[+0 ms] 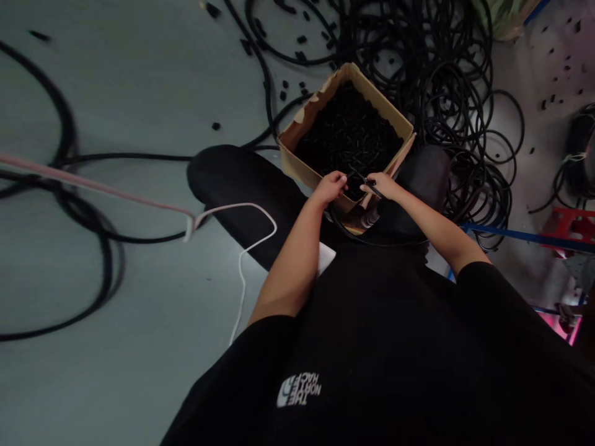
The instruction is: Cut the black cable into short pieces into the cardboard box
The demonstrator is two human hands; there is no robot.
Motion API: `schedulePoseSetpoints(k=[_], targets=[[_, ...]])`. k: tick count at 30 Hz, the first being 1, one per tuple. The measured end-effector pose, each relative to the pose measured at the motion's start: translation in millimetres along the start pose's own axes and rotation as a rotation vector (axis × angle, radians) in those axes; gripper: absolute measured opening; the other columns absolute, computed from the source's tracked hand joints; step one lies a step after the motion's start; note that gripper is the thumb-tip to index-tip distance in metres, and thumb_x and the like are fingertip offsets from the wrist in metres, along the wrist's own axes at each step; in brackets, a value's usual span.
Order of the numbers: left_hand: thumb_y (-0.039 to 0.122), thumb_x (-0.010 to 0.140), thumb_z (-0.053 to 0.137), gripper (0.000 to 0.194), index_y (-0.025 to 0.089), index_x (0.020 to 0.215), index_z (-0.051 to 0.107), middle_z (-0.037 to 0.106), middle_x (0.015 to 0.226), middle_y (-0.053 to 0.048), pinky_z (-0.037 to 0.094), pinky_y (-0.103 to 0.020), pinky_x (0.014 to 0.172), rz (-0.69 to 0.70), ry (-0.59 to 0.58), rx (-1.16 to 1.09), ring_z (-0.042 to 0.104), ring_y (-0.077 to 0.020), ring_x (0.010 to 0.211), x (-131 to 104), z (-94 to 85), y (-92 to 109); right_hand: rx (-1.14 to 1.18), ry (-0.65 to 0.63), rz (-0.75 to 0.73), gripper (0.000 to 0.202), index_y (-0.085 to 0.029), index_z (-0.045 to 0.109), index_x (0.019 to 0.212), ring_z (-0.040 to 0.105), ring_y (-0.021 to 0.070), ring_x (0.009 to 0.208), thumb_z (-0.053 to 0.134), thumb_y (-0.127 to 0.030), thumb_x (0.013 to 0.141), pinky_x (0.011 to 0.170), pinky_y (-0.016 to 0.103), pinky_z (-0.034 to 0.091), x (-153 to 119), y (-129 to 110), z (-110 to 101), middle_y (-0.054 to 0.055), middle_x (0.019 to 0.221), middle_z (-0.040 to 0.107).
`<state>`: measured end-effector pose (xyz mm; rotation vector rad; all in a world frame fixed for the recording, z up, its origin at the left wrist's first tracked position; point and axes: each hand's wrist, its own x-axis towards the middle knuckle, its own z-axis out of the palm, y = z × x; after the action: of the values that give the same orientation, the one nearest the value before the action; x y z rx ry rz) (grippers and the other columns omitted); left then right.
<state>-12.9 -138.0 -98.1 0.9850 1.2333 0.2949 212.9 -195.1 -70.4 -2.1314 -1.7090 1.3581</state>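
Observation:
My left hand (332, 188) is closed in a pinch on the end of a black hose (346, 233), at the near corner of a cardboard box (297, 162). The hose curves down from there across my lap. Fingers of my right hand (380, 184) are wrapped round what look like dark scissors (373, 188), with their tips pointing toward my left hand. Both hands are over the box's near rim, a short gap apart. Inside the box lies a heap of short black hose pieces (351, 133). Exactly where the scissors meet the hose is too small to make out.
The box stands between my knees. Beyond it, a large tangle of black hose (437, 93) covers the floor, with cut pieces (283, 95) scattered about. Hose loops (109, 266) lie at left. A white cord (242, 266) crosses beside my leg. A red stool (569, 224) is at right.

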Motion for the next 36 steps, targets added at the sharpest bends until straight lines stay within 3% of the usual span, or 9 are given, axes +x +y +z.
schedulePoseSetpoints(k=[5,7,10,14,18,23,26,30,36], targets=[[0.01,0.107,0.075,0.016,0.02,0.099,0.067,0.065,0.075,0.003,0.04,-0.017,0.053,-0.047,0.027,-0.158,0.054,-0.0105,0.056,0.9,5.4,3.1,0.257,-0.047,0.105,0.024,-0.023,0.067,0.107,0.064,0.0184,0.069,0.082,-0.04,0.109,0.074,0.03,0.05,4.3,10.7,14.3,-0.007,0.073,0.062],[0.008,0.107,0.072,0.012,0.02,0.105,0.068,0.067,0.077,0.003,0.042,-0.018,0.055,-0.038,0.019,-0.211,0.056,-0.0111,0.057,0.4,6.8,3.5,0.354,-0.067,0.07,0.023,-0.022,0.067,0.109,0.062,0.017,0.071,0.083,-0.038,0.108,0.074,0.029,0.052,9.7,12.8,19.3,-0.007,0.076,0.062],[0.007,0.104,0.081,0.021,0.02,0.107,0.065,0.072,0.077,0.002,0.045,-0.018,0.059,-0.01,0.009,-0.182,0.06,-0.011,0.06,-0.2,6.4,1.5,0.396,-0.1,-0.004,0.022,-0.02,0.07,0.106,0.062,0.0155,0.081,0.087,-0.034,0.104,0.079,0.026,0.054,18.6,15.7,26.5,-0.004,0.086,0.067],[0.006,0.097,0.094,0.036,0.021,0.101,0.061,0.075,0.077,0.001,0.044,-0.019,0.061,0.004,-0.022,-0.125,0.06,-0.0105,0.059,0.0,4.5,-2.0,0.36,-0.112,-0.022,0.024,-0.02,0.07,0.106,0.063,0.0166,0.084,0.086,-0.037,0.104,0.078,0.027,0.052,23.6,18.2,32.5,-0.002,0.091,0.068],[0.009,0.102,0.089,0.032,0.022,0.102,0.06,0.073,0.076,0.003,0.042,-0.019,0.058,-0.009,0.027,-0.163,0.058,-0.0102,0.057,-0.2,6.1,-2.5,0.26,-0.075,-0.037,0.031,-0.021,0.067,0.102,0.06,0.0176,0.079,0.08,-0.048,0.109,0.077,0.029,0.045,22.5,15.2,31.3,-0.003,0.083,0.063],[0.014,0.101,0.091,0.036,0.024,0.107,0.057,0.067,0.075,0.007,0.038,-0.019,0.057,-0.023,0.091,-0.158,0.055,-0.01,0.056,2.0,8.7,-8.0,0.169,0.0,-0.058,0.041,-0.02,0.067,0.093,0.062,0.0199,0.09,0.081,-0.056,0.104,0.082,0.03,0.042,23.5,7.5,26.8,0.0,0.089,0.066],[0.016,0.1,0.091,0.031,0.023,0.104,0.06,0.068,0.075,0.005,0.038,-0.02,0.057,0.026,0.121,-0.097,0.054,-0.0107,0.056,6.1,6.2,-13.2,0.102,0.007,-0.047,0.035,-0.019,0.069,0.094,0.064,0.0211,0.093,0.079,-0.051,0.105,0.083,0.031,0.041,22.5,5.0,25.9,0.001,0.093,0.069],[0.015,0.1,0.088,0.027,0.023,0.099,0.063,0.068,0.074,0.003,0.038,-0.022,0.06,0.097,0.099,-0.035,0.051,-0.0125,0.057,9.8,1.8,-15.3,0.037,0.028,-0.049,0.028,-0.018,0.08,0.108,0.069,0.0239,0.098,0.076,-0.045,0.107,0.088,0.031,0.046,17.7,3.6,23.1,0.004,0.102,0.077],[0.009,0.109,0.071,0.015,0.022,0.103,0.066,0.069,0.076,0.001,0.04,-0.022,0.061,0.072,0.094,-0.003,0.052,-0.014,0.059,7.2,0.9,-10.0,-0.028,0.037,-0.073,0.026,-0.017,0.087,0.12,0.075,0.0272,0.106,0.078,-0.039,0.11,0.09,0.031,0.047,8.9,-2.1,13.8,0.008,0.11,0.084]])
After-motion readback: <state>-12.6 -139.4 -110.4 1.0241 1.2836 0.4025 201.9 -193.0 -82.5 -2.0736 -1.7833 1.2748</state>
